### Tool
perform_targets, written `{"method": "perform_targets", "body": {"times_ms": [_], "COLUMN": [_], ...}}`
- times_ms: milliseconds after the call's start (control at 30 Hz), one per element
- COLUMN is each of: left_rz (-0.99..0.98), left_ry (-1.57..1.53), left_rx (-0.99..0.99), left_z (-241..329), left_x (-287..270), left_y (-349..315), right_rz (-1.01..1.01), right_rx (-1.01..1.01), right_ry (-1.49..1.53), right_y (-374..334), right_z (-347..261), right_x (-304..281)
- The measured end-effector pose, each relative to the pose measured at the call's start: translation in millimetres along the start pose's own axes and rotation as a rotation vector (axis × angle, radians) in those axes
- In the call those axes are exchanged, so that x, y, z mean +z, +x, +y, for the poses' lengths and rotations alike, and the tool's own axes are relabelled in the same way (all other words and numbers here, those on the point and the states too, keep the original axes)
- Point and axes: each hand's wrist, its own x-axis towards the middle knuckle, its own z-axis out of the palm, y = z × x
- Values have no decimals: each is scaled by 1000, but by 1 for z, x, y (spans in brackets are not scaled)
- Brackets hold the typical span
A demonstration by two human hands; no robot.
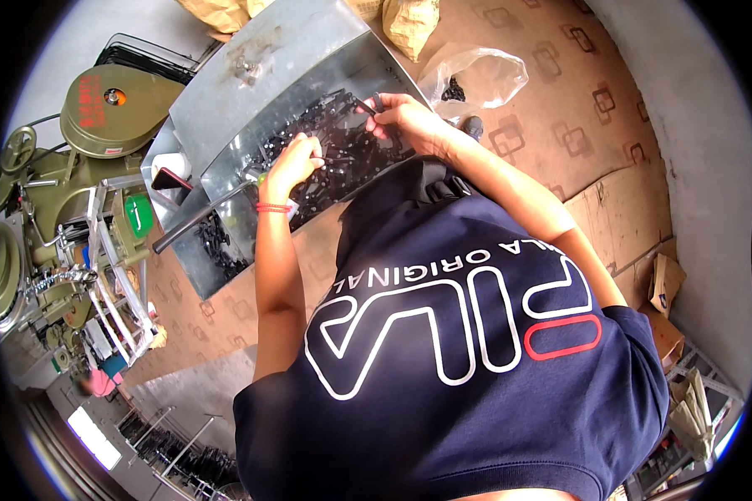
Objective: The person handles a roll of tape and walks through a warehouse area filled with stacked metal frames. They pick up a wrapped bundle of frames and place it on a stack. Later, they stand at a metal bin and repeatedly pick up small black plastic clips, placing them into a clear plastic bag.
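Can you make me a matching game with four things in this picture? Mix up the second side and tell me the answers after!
Things:
1. small black pieces
2. red bracelet
3. clear plastic bag
4. round machine cover

Where or what colour:
A. around the left wrist
B. olive green
C. heaped in the metal bin
D. on the patterned floor

Right pairs: 1-C, 2-A, 3-D, 4-B

Near my left grip, the small black parts look glossy; the bin is smooth, stained sheet metal, my shirt matt cloth, the bag clear, shiny plastic.
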Motion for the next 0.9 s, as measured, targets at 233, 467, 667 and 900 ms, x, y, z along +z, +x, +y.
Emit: {"method": "perform_targets", "body": {"times_ms": [233, 467, 667, 900], "left_rz": [79, 378, 432, 485], "left_ry": [-504, -669, -800, -336], "left_rx": [88, 179, 51, -53], "left_z": [42, 85, 90, 27], "left_x": [-30, -19, -5, 10], "left_y": [-6, 28, 34, 15], "right_rz": [14, -35, -17, 10], "right_rx": [54, -6, -38, -47], "right_ry": [-7, -14, 15, -15], "right_y": [-3, 0, -6, -1], "right_z": [-3, 0, -5, -1], "right_x": [4, 4, 12, 3]}}
